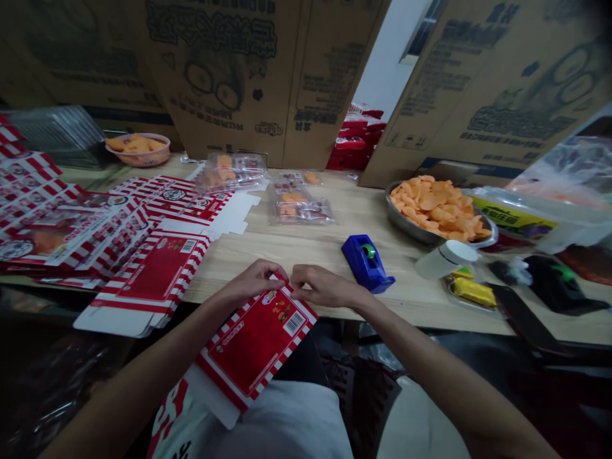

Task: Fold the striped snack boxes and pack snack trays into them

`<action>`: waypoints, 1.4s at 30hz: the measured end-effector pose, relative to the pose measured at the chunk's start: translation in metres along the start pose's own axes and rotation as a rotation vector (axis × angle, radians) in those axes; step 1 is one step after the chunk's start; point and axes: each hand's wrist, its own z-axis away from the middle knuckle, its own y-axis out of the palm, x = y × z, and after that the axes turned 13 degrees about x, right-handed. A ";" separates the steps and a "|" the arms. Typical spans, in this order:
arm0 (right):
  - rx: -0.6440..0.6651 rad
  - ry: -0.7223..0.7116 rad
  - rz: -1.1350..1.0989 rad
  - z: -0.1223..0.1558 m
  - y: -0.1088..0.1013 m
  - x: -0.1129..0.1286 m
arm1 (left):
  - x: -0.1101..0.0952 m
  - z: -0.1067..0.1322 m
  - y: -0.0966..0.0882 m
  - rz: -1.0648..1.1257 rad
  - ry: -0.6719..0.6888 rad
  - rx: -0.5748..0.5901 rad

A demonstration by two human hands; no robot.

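Observation:
A red and white striped carton (258,347) lies tilted over my lap at the table's near edge. My left hand (252,280) is closed on its top left corner. My right hand (321,285) is closed in a pinch on the top edge next to it. Both hands meet at the carton's upper end. A blue tape dispenser (367,262) sits on the wooden table (296,245) just right of my right hand.
Flat striped cartons (95,229) are spread over the left. Clear packs of orange snacks (299,204) lie mid-table. A metal bowl of orange snacks (435,213) stands right, a pink basket (138,150) far left. Big cardboard boxes (229,70) line the back.

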 end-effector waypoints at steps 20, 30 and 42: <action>-0.329 0.065 -0.605 -0.065 0.006 -0.063 | -0.014 0.049 -0.034 0.240 0.330 -0.630; -0.715 0.567 0.297 -0.093 -0.095 -0.164 | 0.063 0.076 -0.022 -1.191 0.087 -0.890; -0.448 0.186 0.643 -0.056 -0.060 -0.136 | 0.015 0.012 -0.032 -1.501 -0.276 -0.012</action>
